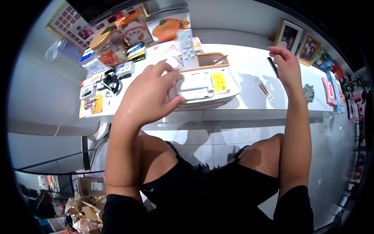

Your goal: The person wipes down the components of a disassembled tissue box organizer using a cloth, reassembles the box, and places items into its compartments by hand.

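My left hand is over the left end of a white storage box, thumb and fingers apart. Its fingertips are close to a white round item; whether they touch it I cannot tell. A white remote control stands upright in the box beside a wood-rimmed compartment. On the box's top lie white parts and a yellow patterned card. My right hand is raised over the table's right side with its fingers curled; anything inside them is hidden. Just left of it is a black comb.
Several cotton swabs and a grey-green cloth lie on the white table. A jar with a gold lid, coiled black cables and small boxes crowd the left. Picture frames stand at the back right.
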`<state>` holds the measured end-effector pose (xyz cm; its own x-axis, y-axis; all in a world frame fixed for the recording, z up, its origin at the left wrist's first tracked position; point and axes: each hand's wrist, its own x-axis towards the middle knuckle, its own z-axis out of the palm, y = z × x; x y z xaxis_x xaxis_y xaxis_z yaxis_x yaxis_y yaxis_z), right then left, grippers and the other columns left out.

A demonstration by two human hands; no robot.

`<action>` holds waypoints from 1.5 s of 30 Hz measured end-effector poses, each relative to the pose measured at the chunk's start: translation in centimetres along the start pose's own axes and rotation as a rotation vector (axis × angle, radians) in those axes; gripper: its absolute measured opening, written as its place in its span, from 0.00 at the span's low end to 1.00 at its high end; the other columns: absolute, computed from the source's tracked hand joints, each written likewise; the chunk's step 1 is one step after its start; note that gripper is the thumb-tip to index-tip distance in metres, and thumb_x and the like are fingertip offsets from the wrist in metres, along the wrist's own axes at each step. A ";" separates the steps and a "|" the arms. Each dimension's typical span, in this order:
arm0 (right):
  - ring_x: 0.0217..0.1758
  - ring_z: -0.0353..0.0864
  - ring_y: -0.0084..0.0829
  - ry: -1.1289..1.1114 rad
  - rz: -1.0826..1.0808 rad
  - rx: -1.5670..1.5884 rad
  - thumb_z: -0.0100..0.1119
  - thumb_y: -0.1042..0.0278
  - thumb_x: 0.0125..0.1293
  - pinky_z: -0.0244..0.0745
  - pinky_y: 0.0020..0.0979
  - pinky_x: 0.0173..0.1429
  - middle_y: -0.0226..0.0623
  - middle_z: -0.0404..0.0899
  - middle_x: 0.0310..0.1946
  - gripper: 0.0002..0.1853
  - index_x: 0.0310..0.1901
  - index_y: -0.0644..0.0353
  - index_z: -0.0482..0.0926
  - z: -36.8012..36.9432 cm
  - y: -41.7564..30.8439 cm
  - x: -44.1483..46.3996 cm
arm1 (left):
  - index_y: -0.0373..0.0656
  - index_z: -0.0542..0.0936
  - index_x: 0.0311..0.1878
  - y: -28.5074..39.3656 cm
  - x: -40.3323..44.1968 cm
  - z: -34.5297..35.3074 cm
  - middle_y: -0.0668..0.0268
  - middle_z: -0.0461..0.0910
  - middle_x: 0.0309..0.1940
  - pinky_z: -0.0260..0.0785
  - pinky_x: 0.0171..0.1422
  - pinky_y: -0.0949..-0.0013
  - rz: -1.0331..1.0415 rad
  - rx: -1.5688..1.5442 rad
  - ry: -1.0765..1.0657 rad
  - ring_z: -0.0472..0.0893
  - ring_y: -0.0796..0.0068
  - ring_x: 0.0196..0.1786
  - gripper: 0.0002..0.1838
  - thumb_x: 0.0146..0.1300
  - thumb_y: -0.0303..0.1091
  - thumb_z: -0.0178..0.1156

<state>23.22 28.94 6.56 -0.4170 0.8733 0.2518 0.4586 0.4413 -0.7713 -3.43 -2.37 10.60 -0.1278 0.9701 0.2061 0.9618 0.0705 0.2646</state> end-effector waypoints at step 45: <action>0.48 0.90 0.32 -0.058 -0.046 -0.039 0.67 0.59 0.74 0.84 0.34 0.55 0.40 0.93 0.47 0.16 0.55 0.58 0.91 3.5 -1.4 2.3 | 0.37 0.79 0.60 -4.7 0.7 1.2 0.61 0.75 0.64 0.62 0.80 0.67 0.003 -0.787 0.387 0.75 0.69 0.70 0.25 0.58 0.25 0.73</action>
<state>18.93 29.59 6.18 -0.4829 0.8389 0.2510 0.4679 0.4895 -0.7358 -7.75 -1.78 8.38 -0.3362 0.8135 0.4746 0.5337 -0.2506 0.8077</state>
